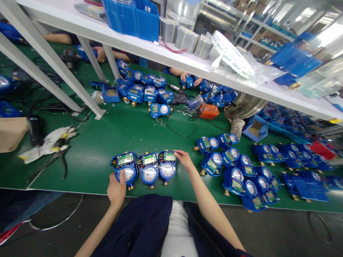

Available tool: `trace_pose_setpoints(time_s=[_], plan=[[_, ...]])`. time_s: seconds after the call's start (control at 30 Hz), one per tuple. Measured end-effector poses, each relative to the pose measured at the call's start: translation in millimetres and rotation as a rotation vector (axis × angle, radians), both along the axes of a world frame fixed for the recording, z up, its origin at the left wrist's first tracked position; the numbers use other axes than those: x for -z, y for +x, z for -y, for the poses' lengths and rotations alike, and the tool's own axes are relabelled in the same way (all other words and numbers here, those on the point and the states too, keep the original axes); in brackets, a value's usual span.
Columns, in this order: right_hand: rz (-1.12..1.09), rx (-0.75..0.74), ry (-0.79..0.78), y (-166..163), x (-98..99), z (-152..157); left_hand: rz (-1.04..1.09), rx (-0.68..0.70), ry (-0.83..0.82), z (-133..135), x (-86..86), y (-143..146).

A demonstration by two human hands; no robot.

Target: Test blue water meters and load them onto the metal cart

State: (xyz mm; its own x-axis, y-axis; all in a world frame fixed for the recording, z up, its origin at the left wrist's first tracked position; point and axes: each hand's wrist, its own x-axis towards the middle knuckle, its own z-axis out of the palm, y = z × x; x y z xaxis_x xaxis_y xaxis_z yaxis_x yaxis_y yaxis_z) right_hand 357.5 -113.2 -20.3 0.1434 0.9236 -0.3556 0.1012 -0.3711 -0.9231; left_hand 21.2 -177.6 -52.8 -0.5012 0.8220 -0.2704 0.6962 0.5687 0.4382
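Observation:
Three blue water meters stand in a row at the table's front edge, their green boards and small displays exposed above round dials. My left hand (117, 187) grips the left water meter (128, 174) from its lower left, thumb on the dial and the other fingers partly hidden. The middle water meter (149, 174) stands between the other two, touched by neither hand. At the upper right corner of the right water meter (168, 172), my right hand (183, 159) has its thumb and fingers closed on the edge by the display.
Several open meters (237, 175) stand to the right. Pliers (57, 153) and a white glove (49, 141) lie left. Behind are more meters (135, 93), an orange box (209, 111) and a co-worker's hands (191, 80). A loaded white shelf (166, 53) spans above.

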Motion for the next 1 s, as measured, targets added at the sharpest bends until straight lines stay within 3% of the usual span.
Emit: trace_pose_setpoints(time_s=[0.3,0.5,0.6,0.8,0.9,1.0], plan=[[-0.02,0.008,-0.008,-0.5,0.3,-0.3,0.049,-0.03,-0.006,-1.4,-2.9,1.0],[-0.072,0.034,-0.031,0.3,0.6,-0.8,0.199,-0.095,0.003,-0.9,-5.8,0.2],[-0.135,0.073,-0.052,-2.5,1.1,8.1,0.395,-0.155,-0.003,-3.7,-7.2,-5.5],[-0.306,0.099,-0.197,-25.9,8.2,45.8,1.01,-0.276,-0.086,-27.3,-6.5,-21.2],[-0.385,0.077,-0.25,-35.7,14.4,55.1,1.153,-0.379,-0.034,-34.0,-1.9,-24.3],[-0.434,0.076,-0.283,-36.5,19.8,52.7,1.227,-0.509,0.085,-16.8,1.0,-24.6]])
